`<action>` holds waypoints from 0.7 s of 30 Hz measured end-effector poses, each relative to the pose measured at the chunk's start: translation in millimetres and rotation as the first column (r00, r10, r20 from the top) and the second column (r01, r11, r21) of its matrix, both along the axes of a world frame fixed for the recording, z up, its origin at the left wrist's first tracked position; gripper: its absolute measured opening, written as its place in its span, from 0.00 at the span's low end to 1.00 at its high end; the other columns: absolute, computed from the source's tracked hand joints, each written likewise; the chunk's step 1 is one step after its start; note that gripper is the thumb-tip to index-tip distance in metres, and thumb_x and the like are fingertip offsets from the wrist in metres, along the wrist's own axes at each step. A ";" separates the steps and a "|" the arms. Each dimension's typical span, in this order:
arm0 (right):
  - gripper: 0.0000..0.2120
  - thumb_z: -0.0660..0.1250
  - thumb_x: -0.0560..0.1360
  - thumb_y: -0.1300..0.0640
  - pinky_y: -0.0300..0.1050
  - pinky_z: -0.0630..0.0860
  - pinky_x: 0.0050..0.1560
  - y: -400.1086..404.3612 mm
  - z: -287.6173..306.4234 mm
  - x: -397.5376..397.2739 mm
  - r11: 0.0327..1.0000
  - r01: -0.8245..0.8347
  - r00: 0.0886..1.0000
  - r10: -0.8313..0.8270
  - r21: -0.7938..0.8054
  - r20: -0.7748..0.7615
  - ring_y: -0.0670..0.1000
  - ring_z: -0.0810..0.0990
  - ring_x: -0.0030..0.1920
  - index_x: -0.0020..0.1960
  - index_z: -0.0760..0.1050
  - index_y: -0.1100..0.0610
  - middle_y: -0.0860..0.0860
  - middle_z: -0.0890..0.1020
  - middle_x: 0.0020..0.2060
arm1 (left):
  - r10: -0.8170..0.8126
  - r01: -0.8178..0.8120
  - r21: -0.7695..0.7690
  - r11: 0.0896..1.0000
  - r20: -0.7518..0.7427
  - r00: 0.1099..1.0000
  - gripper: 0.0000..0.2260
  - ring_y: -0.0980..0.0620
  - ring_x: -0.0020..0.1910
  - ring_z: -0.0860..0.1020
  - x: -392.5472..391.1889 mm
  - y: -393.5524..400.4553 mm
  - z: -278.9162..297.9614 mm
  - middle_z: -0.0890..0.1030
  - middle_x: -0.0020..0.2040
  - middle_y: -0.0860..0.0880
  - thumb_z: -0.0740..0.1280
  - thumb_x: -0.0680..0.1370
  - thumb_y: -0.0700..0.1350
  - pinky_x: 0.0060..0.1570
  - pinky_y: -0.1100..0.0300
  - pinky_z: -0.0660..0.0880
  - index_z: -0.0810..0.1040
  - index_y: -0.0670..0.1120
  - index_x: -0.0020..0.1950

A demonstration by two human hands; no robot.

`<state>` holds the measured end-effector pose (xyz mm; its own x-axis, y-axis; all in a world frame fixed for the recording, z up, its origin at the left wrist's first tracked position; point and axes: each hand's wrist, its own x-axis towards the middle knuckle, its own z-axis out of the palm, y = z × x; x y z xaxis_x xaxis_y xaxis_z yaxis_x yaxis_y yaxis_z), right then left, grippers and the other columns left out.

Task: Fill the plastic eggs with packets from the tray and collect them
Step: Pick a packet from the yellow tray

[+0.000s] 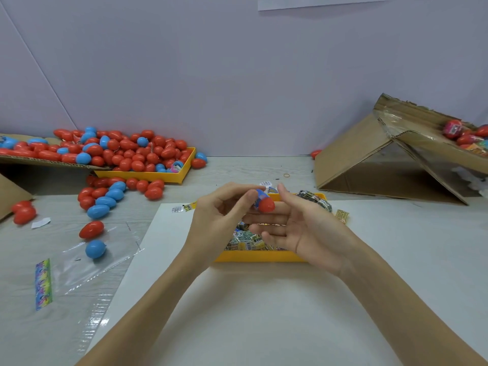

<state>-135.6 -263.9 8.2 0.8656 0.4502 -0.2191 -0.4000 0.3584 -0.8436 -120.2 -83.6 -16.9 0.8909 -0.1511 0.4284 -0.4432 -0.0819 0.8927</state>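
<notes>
My left hand pinches a red plastic egg with a blue part between thumb and fingertips, above the yellow tray of small printed packets. My right hand is held flat, palm up and fingers straight, just under and beside the egg; the egg seems to touch its fingers. Both hands hover over the tray and hide much of it. A heap of red and blue eggs fills a second yellow tray at the back left.
Loose eggs trail across the table on the left, near a clear plastic bag. A tilted cardboard box at the right holds a few eggs. A white sheet lies under the packet tray. Stray packets lie beside it.
</notes>
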 end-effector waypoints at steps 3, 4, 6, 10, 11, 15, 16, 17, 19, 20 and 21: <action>0.19 0.61 0.85 0.50 0.42 0.82 0.38 2.6 -7.8 3.9 0.965 0.198 0.970 -0.168 -0.172 0.175 0.54 0.86 0.40 0.52 0.84 0.64 0.61 0.87 0.47 | -0.045 0.013 -0.154 0.988 -0.205 0.978 0.13 0.54 0.48 0.83 1.2 -2.0 0.7 0.87 0.49 0.49 0.66 0.80 0.53 0.52 0.64 0.79 0.87 0.50 0.57; 0.13 0.63 0.84 0.55 0.43 0.81 0.37 4.0 -10.8 4.3 0.914 0.322 0.916 -0.234 -0.249 0.326 0.52 0.85 0.38 0.52 0.82 0.62 0.59 0.87 0.44 | -0.066 0.012 -0.209 0.978 -0.255 0.965 0.13 0.53 0.46 0.82 2.2 -2.1 0.6 0.86 0.49 0.47 0.66 0.81 0.53 0.51 0.64 0.79 0.87 0.49 0.57; 0.08 0.66 0.82 0.62 0.44 0.80 0.41 5.0 -15.6 4.2 0.812 0.495 0.749 -0.219 -0.309 0.626 0.50 0.84 0.40 0.60 0.80 0.57 0.55 0.85 0.44 | -0.118 0.014 -0.294 0.956 -0.340 0.933 0.13 0.51 0.45 0.81 3.5 -1.5 0.6 0.85 0.47 0.44 0.66 0.81 0.53 0.47 0.63 0.79 0.86 0.47 0.56; 0.18 0.72 0.78 0.60 0.44 0.80 0.48 8.0 -23.3 2.9 0.747 0.535 0.591 0.002 -0.394 0.806 0.48 0.81 0.49 0.66 0.79 0.47 0.50 0.80 0.53 | -0.176 0.026 -0.325 0.945 -0.443 0.879 0.16 0.49 0.39 0.80 3.2 0.5 0.8 0.81 0.42 0.42 0.66 0.82 0.52 0.38 0.62 0.78 0.84 0.40 0.55; 0.17 0.73 0.77 0.59 0.46 0.80 0.48 9.5 -24.6 2.4 0.717 0.576 0.567 -0.004 -0.393 0.824 0.48 0.81 0.49 0.64 0.80 0.48 0.49 0.80 0.53 | -0.171 0.035 -0.297 0.954 -0.445 0.879 0.16 0.49 0.38 0.80 3.3 0.9 1.1 0.81 0.41 0.41 0.66 0.82 0.53 0.38 0.62 0.78 0.85 0.40 0.54; 0.10 0.76 0.75 0.55 0.48 0.81 0.47 11.1 -24.4 2.0 0.670 0.656 0.539 -0.094 -0.347 0.837 0.47 0.82 0.49 0.55 0.82 0.49 0.46 0.82 0.50 | -0.077 0.015 -0.158 0.987 -0.389 0.918 0.21 0.47 0.39 0.81 2.1 -1.9 3.9 0.83 0.41 0.41 0.64 0.81 0.61 0.42 0.60 0.80 0.85 0.44 0.52; 0.09 0.76 0.75 0.55 0.48 0.81 0.47 10.4 -24.5 1.9 0.653 0.670 0.528 -0.085 -0.353 0.845 0.46 0.82 0.49 0.54 0.81 0.50 0.45 0.83 0.49 | -0.055 0.012 -0.120 0.993 -0.366 0.929 0.21 0.47 0.40 0.82 1.6 -2.3 4.1 0.84 0.42 0.42 0.65 0.81 0.63 0.44 0.58 0.81 0.85 0.46 0.54; 0.09 0.77 0.75 0.54 0.47 0.80 0.47 9.6 -25.2 2.0 0.629 0.687 0.513 -0.064 -0.364 0.856 0.46 0.82 0.50 0.54 0.81 0.51 0.45 0.83 0.48 | -0.046 0.016 -0.088 0.996 -0.348 0.936 0.19 0.48 0.40 0.82 0.9 -2.4 4.6 0.85 0.43 0.45 0.67 0.80 0.63 0.46 0.58 0.81 0.85 0.48 0.54; 0.11 0.77 0.75 0.53 0.45 0.79 0.49 9.8 -27.2 1.4 0.590 0.715 0.475 -0.015 -0.376 0.880 0.45 0.81 0.49 0.54 0.80 0.52 0.45 0.82 0.48 | -0.068 0.034 -0.104 0.994 -0.345 0.936 0.13 0.49 0.41 0.83 0.3 -1.7 6.7 0.86 0.45 0.45 0.72 0.78 0.57 0.47 0.59 0.81 0.86 0.48 0.52; 0.12 0.76 0.75 0.53 0.41 0.78 0.50 10.7 -27.6 0.7 0.582 0.722 0.453 0.014 -0.376 0.892 0.44 0.80 0.49 0.57 0.79 0.53 0.46 0.81 0.48 | -0.096 0.037 -0.163 0.986 -0.371 0.923 0.12 0.48 0.42 0.84 0.4 -0.5 7.8 0.86 0.47 0.44 0.73 0.77 0.54 0.47 0.60 0.82 0.86 0.46 0.52; 0.16 0.76 0.76 0.52 0.37 0.76 0.51 11.8 -27.7 -0.2 0.577 0.722 0.435 0.050 -0.381 0.899 0.43 0.79 0.50 0.61 0.78 0.53 0.46 0.80 0.50 | -0.129 0.034 -0.231 0.972 -0.411 0.903 0.13 0.45 0.45 0.85 1.1 1.1 8.6 0.86 0.49 0.41 0.73 0.77 0.52 0.48 0.59 0.82 0.86 0.44 0.53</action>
<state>-135.7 -252.1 -19.5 0.8193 0.1244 0.5597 0.5389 -0.5004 -0.6776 -119.1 -82.5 -8.3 0.9829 -0.1782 0.0468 -0.0197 0.1508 0.9884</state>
